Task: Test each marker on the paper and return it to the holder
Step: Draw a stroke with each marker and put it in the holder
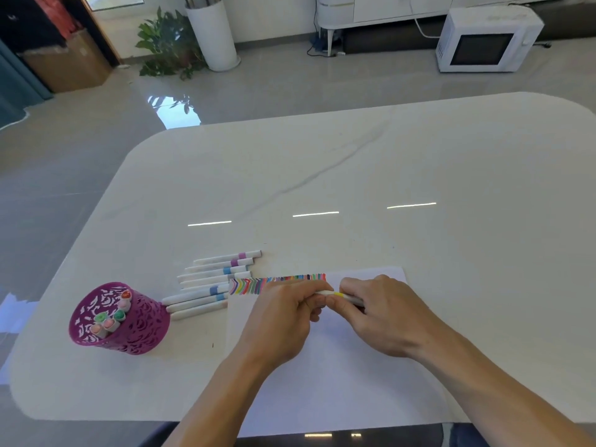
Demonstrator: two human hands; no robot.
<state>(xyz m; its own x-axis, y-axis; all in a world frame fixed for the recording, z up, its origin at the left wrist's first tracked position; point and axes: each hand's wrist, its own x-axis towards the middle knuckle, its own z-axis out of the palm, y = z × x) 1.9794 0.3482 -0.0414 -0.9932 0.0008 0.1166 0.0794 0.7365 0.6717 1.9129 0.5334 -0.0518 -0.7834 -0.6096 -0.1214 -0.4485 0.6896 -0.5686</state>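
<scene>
While our left hand [283, 314] and right hand [380, 314] grip a marker [338, 294] over the paper [322, 382], we judge the task partway: holder [142, 330] part filled, a row [213, 279] waiting on the bench [354, 175]

Forearms converge from the near edge; left hand [283, 316] and right hand [382, 314] meet, fingertips pinching one marker [338, 295].

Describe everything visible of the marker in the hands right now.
The marker is slim, with a white, plastic-looking barrel and a yellow band near its middle. It lies nearly level, left to right, over the paper, just below the row of colour strokes. The left hand pinches its left end and the right hand grips the other. Fingers hide both tips, so whether the cap is on cannot be told.
</scene>
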